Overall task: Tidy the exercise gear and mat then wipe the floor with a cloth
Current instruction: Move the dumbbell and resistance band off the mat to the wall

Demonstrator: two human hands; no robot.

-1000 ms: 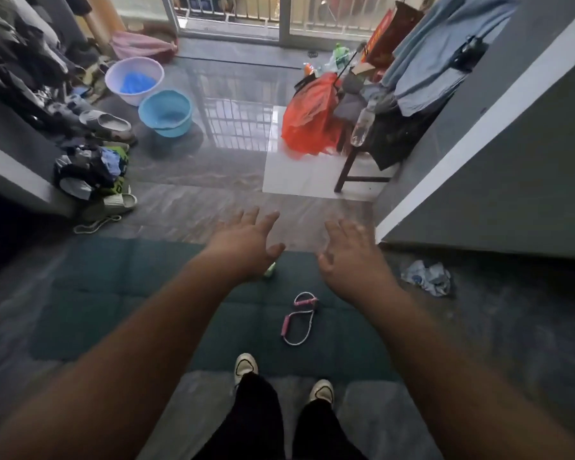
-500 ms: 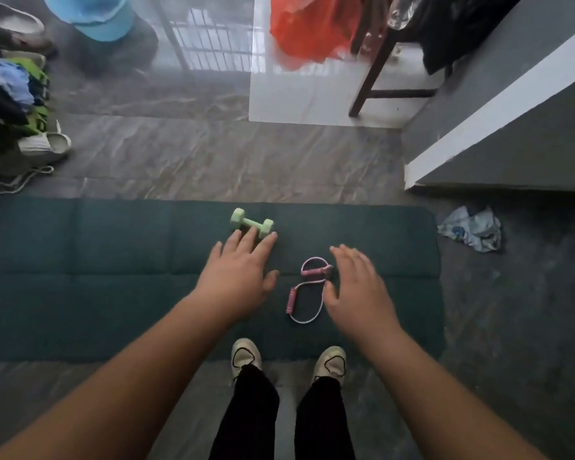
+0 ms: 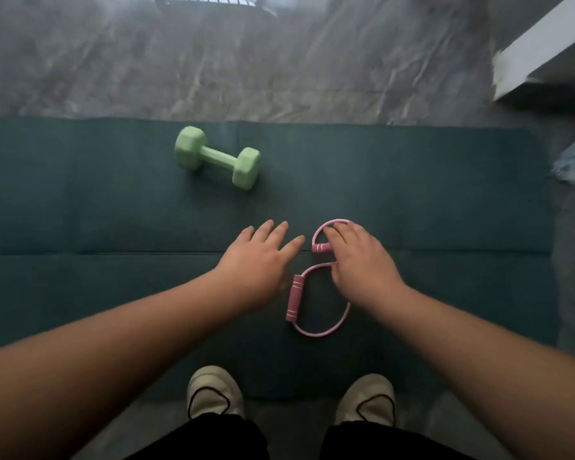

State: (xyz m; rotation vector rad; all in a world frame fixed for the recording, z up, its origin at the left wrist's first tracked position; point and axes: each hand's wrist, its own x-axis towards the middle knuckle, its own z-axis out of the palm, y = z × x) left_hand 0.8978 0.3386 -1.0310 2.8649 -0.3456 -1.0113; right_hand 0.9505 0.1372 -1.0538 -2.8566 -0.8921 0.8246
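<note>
A pink figure-eight band (image 3: 312, 313) with foam handles lies on the green mat (image 3: 80, 210). The right hand (image 3: 359, 263) curls over its upper handle; the left hand (image 3: 259, 260) hovers beside, fingers spread.

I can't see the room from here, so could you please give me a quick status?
Left hand open, beside pink resistance band. Right hand over band's upper loop, grip unclear. Green dumbbell untouched on green mat.

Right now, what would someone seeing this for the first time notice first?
Probably the pale green dumbbell lying alone on the dark teal mat, toward its far edge. Next, the pink resistance band looped in front of the feet, with the right hand over its upper handle and the left hand open beside it.
</note>
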